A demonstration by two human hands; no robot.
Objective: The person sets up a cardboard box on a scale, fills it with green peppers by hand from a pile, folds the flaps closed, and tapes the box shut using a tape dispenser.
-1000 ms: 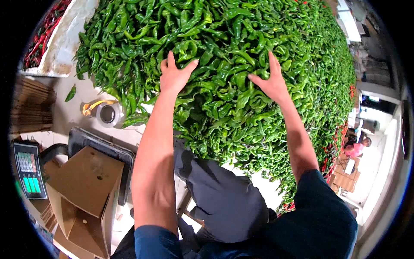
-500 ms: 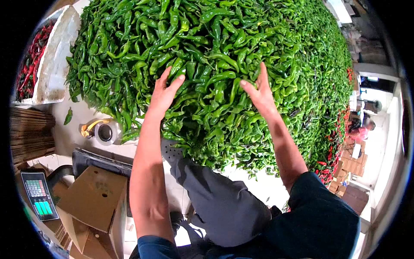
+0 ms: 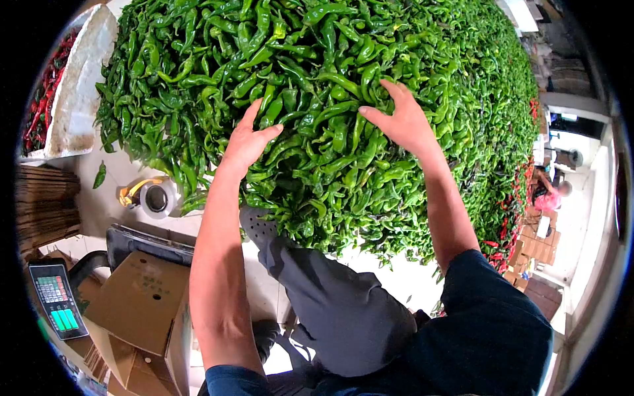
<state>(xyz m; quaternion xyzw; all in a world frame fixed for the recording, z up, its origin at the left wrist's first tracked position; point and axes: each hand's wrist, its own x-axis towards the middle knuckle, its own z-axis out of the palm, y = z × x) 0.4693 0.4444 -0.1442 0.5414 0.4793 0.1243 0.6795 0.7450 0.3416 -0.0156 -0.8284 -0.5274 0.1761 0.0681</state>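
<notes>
A large heap of green peppers (image 3: 330,132) fills the middle and top of the view. My left hand (image 3: 247,142) is over the heap's near left part, thumb and fingers apart, holding nothing. To the right, my right hand (image 3: 403,119) is spread over the peppers with its thumb pointing left, and it too holds nothing. Green peppers lie between the two hands. Whether the fingertips touch them I cannot tell.
Left are a white foam box (image 3: 82,86) of red peppers, a tape roll (image 3: 157,198), stacked cardboard (image 3: 46,208), a scale display (image 3: 58,297) and an open cardboard box (image 3: 139,300). A person in pink (image 3: 548,198) is far right.
The view has shifted, so the heap and the box sit lower. Both hands stay spread; my right hand is slightly further right and higher than half a second ago.
</notes>
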